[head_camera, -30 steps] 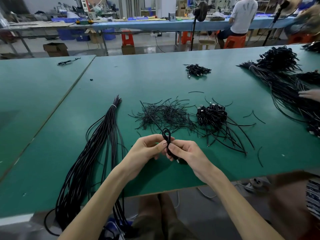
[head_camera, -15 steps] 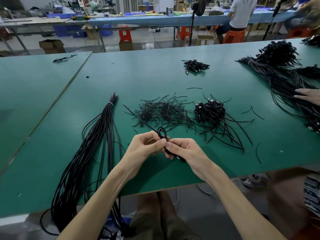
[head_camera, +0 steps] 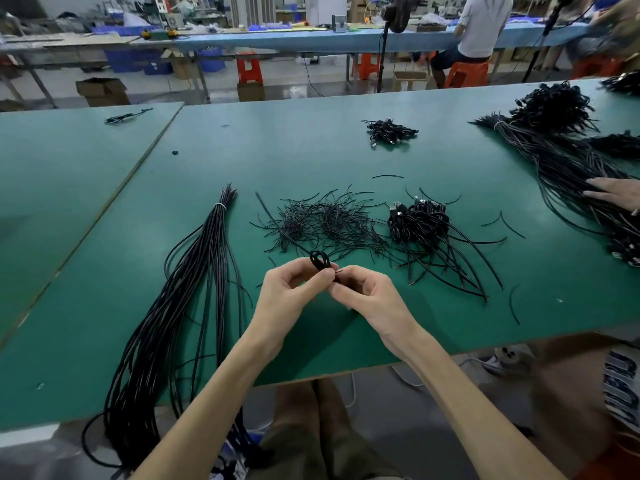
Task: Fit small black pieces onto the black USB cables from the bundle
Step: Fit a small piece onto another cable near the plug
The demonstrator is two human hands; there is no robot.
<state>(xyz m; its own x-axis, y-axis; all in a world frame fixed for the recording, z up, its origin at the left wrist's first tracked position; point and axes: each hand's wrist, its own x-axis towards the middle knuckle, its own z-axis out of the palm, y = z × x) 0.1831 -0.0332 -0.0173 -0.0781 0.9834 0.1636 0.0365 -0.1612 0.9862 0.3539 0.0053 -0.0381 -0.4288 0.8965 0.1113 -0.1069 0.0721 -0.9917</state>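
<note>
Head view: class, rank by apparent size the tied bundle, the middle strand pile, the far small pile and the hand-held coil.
1. tied bundle
2. strand pile
3. far small pile, though distance shrinks it
4. hand-held coil

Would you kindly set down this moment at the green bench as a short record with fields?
left hand: pinches the looped cable just below its loop
right hand: pinches the same cable, fingertips close against the left's
looped cable: black, small loop standing above the fingertips, tail running away up-left
tied bundle: long black cables left of the hands, hanging over the near edge
thin pieces: loose black heap beyond the hands
coiled cables: heap right of the thin pieces
table: green
</note>
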